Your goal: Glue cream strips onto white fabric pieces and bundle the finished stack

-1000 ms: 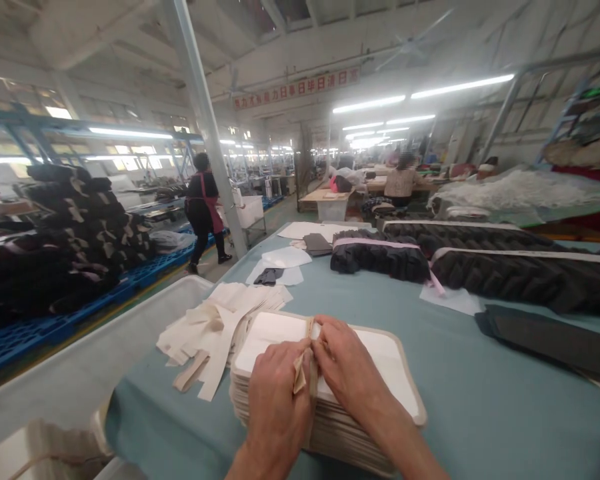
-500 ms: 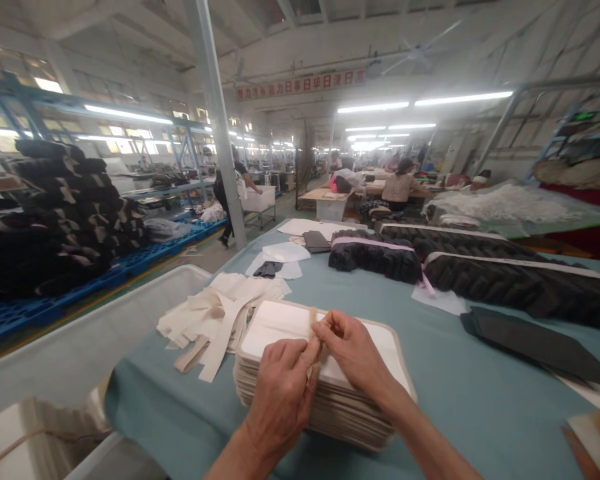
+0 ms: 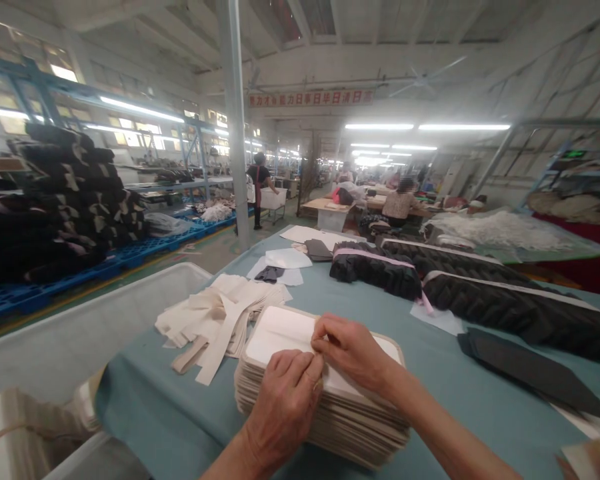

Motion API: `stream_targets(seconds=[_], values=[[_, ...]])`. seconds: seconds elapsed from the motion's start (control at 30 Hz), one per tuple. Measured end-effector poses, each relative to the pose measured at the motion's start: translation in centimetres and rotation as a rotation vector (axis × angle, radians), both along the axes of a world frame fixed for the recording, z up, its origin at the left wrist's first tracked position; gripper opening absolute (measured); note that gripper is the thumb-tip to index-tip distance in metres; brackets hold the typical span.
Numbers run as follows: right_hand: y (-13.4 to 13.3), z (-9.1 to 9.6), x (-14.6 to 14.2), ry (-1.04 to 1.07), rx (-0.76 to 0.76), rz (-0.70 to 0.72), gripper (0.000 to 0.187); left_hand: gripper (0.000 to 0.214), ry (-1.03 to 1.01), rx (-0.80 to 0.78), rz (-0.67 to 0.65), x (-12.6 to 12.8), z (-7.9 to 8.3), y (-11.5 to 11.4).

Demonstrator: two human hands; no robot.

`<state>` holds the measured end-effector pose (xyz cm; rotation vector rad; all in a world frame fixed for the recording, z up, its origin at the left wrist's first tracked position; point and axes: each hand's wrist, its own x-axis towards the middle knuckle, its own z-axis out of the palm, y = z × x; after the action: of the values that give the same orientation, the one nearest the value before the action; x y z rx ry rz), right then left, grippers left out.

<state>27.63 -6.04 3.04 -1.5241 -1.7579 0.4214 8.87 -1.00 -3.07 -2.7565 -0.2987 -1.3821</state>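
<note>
A thick stack of cream, round-cornered fabric pieces (image 3: 357, 437) lies on the teal-covered table in front of me. Across its middle runs a narrow fabric strip, now mostly covered by my hands. My left hand (image 3: 290, 397) rests on the near top edge, its fingers closed at the strip. My right hand (image 3: 350, 350) is on top of the stack, thumb and fingertips pinched together at the same strip, touching the left fingertips. Left of the stack is a loose pile of cream fabric strips (image 3: 220, 310).
Black bundles (image 3: 375, 267) tied with pale bands and flat dark pieces (image 3: 525, 367) lie on the right of the table (image 3: 445, 393). A white bin (image 3: 145, 303) with tied stacks stands at the left. Co-workers are farther back, one beside a white cart (image 3: 274, 199).
My view has tilted up slightly. My hands remain at the strip; the left fingers have drawn back a little towards me, and less of the strip shows.
</note>
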Motion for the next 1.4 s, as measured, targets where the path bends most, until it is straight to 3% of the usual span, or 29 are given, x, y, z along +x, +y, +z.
stream_targets(seconds=[0.2, 0.43, 0.67, 0.77, 0.87, 0.97, 1.13, 1.3, 1.4], values=[[0.4, -1.0, 0.0, -0.114, 0.013, 0.049, 0.018, 0.032, 0.023, 0.001, 0.010, -0.3, 0.1, -0.2], [1.0, -1.6, 0.5, -0.048, -0.008, 0.017, 0.022, 0.037, 0.074, 0.038, 0.059, -0.1, 0.7, -0.2], [2.1, -1.9, 0.6, 0.010, 0.008, 0.008, 0.023, 0.036, -0.156, 0.232, 0.100, 1.8, -3.2, 2.1], [1.8, -1.8, 0.5, 0.014, 0.016, 0.003, 0.022, 0.034, -0.079, 0.075, 0.112, 1.7, -2.4, 1.1], [1.2, -1.7, 0.4, 0.012, 0.008, -0.010, 0.020, 0.034, 0.008, -0.194, 0.071, 1.0, 0.3, -0.7], [1.0, -1.5, 0.4, 0.035, -0.006, -0.017, 0.019, 0.034, 0.040, -0.353, 0.087, 0.8, 2.4, -1.4], [0.8, -0.7, 0.5, 0.133, 0.003, -0.071, 0.014, 0.034, -0.022, -0.472, 0.141, 1.3, 2.2, -1.4], [-0.8, -0.2, 1.3, 0.132, 0.018, -0.289, 0.018, 0.036, -0.080, -0.623, 0.178, 1.4, 2.2, -1.7], [-2.5, -0.8, 1.3, 0.075, -0.045, -0.341, 0.019, 0.038, -0.077, -0.723, 0.185, 1.6, 2.6, -2.0]])
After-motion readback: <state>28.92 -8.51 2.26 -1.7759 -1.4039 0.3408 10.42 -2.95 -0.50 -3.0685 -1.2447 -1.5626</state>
